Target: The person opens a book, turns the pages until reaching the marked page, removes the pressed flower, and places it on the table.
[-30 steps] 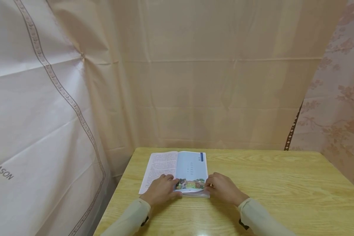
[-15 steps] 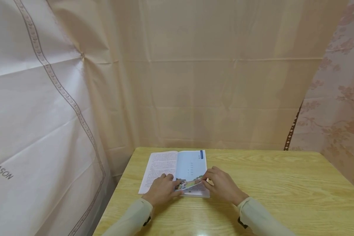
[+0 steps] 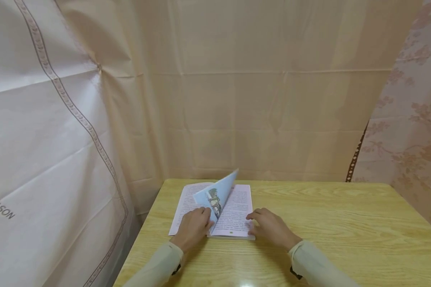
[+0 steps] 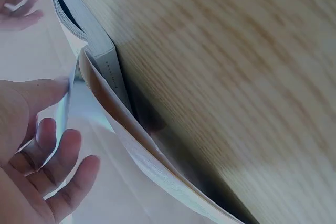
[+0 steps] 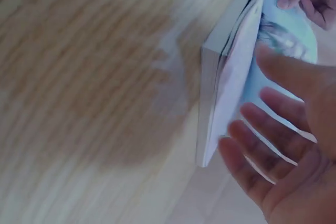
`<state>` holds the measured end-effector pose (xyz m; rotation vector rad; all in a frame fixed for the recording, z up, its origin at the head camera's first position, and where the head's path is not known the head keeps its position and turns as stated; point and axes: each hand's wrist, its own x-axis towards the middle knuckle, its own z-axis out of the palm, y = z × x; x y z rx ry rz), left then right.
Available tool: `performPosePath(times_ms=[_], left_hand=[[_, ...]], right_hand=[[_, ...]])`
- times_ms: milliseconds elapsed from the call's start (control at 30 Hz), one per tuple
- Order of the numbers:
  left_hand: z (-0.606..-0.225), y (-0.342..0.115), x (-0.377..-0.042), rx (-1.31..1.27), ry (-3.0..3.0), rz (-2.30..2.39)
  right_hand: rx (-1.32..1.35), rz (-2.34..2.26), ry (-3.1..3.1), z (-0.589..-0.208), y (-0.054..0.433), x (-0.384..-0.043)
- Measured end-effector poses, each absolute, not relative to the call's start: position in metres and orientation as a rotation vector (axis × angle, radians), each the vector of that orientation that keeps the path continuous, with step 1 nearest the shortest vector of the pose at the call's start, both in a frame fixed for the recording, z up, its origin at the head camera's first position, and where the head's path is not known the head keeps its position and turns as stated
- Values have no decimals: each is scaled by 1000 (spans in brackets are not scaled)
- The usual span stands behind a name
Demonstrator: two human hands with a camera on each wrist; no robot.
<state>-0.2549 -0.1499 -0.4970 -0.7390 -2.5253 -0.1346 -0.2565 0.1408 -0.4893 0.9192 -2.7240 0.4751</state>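
An open book [image 3: 237,213] lies on the table, with lines of print on both sides. One light-blue page [image 3: 224,187] with a coloured picture stands raised and curved over the spine, leaning left. At its lower edge my left hand [image 3: 192,226] pinches it between thumb and fingers; the left wrist view shows the thumb [image 4: 55,90] against the sheet. My right hand [image 3: 273,228] is beside the book's lower right edge, fingers loosely bent and holding nothing. In the right wrist view, its spread fingers [image 5: 262,142] overlap the blue page.
The wooden table [image 3: 327,231] extends right of the book, and its left edge runs close by the left forearm. A beige cloth [image 3: 255,119] hangs behind the table, a white printed cloth [image 3: 57,159] at the left, and a floral one [image 3: 413,131] at the right.
The blue page has lifted off the right side and swung left over the spine, uncovering a printed page. The right hand has let go of it; the left hand now pinches it.
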Motion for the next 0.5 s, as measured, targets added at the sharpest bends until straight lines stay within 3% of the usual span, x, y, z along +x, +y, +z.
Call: performPosePath(times_ms=[500], left_hand=[[-497,-155,-254,-741,-2660,-121]], right_hand=[[1144,426,-2696,-494,145,-258]])
